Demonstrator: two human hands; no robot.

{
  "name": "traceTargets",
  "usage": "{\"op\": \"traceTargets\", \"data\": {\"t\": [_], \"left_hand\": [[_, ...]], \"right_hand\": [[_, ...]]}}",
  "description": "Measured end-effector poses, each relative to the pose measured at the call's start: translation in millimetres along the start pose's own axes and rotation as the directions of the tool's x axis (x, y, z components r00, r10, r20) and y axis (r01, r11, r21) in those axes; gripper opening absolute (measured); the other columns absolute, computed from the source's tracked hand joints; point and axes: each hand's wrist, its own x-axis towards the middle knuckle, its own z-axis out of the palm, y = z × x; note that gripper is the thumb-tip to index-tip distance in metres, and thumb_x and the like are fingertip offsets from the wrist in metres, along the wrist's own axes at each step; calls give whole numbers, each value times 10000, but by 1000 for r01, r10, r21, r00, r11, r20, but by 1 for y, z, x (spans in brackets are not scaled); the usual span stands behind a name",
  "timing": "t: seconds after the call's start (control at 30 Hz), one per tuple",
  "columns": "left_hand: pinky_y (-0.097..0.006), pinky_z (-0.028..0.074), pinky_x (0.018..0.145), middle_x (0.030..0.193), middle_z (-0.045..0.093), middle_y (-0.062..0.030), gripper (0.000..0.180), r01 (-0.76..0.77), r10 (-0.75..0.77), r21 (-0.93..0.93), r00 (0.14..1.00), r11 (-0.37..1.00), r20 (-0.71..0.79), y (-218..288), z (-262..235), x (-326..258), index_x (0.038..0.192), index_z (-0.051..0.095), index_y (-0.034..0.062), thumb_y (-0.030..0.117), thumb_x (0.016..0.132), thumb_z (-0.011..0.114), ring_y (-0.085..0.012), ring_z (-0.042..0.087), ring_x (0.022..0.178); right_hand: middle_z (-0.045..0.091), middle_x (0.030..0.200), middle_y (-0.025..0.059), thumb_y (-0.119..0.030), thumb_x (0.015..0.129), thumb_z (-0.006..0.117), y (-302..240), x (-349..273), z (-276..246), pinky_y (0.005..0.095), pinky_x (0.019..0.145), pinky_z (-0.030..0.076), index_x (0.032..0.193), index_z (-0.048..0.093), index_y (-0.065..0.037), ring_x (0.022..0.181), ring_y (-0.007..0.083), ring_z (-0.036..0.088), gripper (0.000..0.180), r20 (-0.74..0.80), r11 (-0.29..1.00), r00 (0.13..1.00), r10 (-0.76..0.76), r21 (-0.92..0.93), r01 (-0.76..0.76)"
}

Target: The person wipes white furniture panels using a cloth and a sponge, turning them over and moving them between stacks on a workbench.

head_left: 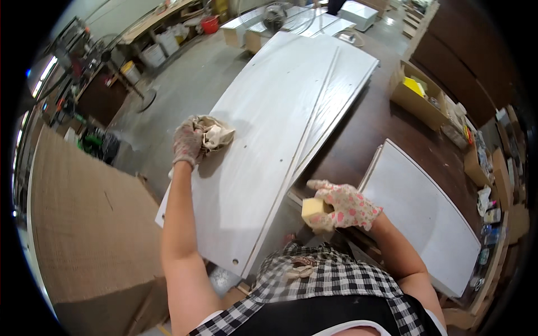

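A long white panel [263, 112] with a groove along its right side and a few small holes lies in front of me. At its left edge my left hand [188, 143], in a stained patterned glove, is closed on a crumpled beige cloth [216, 136] resting against the panel. My right hand [350, 207], gloved in white with pink spots, grips a yellow sanding block [315, 210] just off the panel's near right edge; the index finger is stretched out. Another white panel [420, 213] lies to the right of that hand.
The dark brown table [364, 123] bears both panels. Cardboard boxes [417, 101] of supplies and small bottles [492, 215] line its right side. A large brown board stack [89, 218] stands close on the left. Farther back are a fan [274, 18], more white panels and a red bucket [209, 24].
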Motion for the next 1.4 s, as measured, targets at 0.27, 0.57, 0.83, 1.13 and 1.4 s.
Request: {"op": "traceTargets", "data": {"t": [0.27, 0.57, 0.83, 1.13, 1.4], "left_hand": [[-414, 508, 794, 972, 673, -137, 222, -15, 13, 91, 1000, 996, 15, 77, 45, 51, 962, 676, 147, 308, 829, 599, -333, 637, 916], [-398, 511, 806, 987, 668, -132, 253, -211, 199, 220, 977, 952, 79, 118, 81, 75, 972, 685, 132, 324, 819, 623, -316, 629, 945], [-402, 527, 773, 955, 673, -141, 198, -287, 278, 211, 958, 935, 70, 124, 83, 91, 924, 694, 126, 281, 823, 623, -307, 648, 914], [-409, 492, 818, 1025, 665, -131, 230, -219, 194, 157, 968, 963, 158, 120, 73, 81, 1022, 657, 121, 250, 837, 612, -312, 625, 973], [-381, 516, 809, 981, 679, -101, 206, -248, 232, 205, 968, 947, 98, 117, 79, 84, 961, 687, 139, 287, 836, 616, -260, 647, 938]], "right_hand": [[464, 1354, 219, -429, 792, 682, 21, -48, 18, 385, 983, 414, 1046, 606, 50, 1217, 330, 485, 547, -178, 923, 953, 244, 344, -172], [415, 1374, 239, -510, 824, 631, 5, -1, 39, 421, 1035, 364, 1122, 556, 23, 1265, 346, 416, 616, -286, 839, 930, 232, 543, -42], [492, 725, 102, -320, 979, 382, 114, -33, 34, 168, 423, 449, 993, 464, 45, 577, 98, 507, 374, -23, -877, 999, -31, 480, -16], [561, 934, 47, -46, 916, 546, 35, 56, -1, 116, 620, 436, 1164, 492, 15, 748, 25, 518, 261, -509, 456, 696, 506, 843, 285], [626, 1030, 64, -129, 838, 708, 32, 75, 31, 253, 786, 514, 1157, 544, 8, 897, 118, 607, 385, -726, 853, 581, 367, 512, 102]]}}
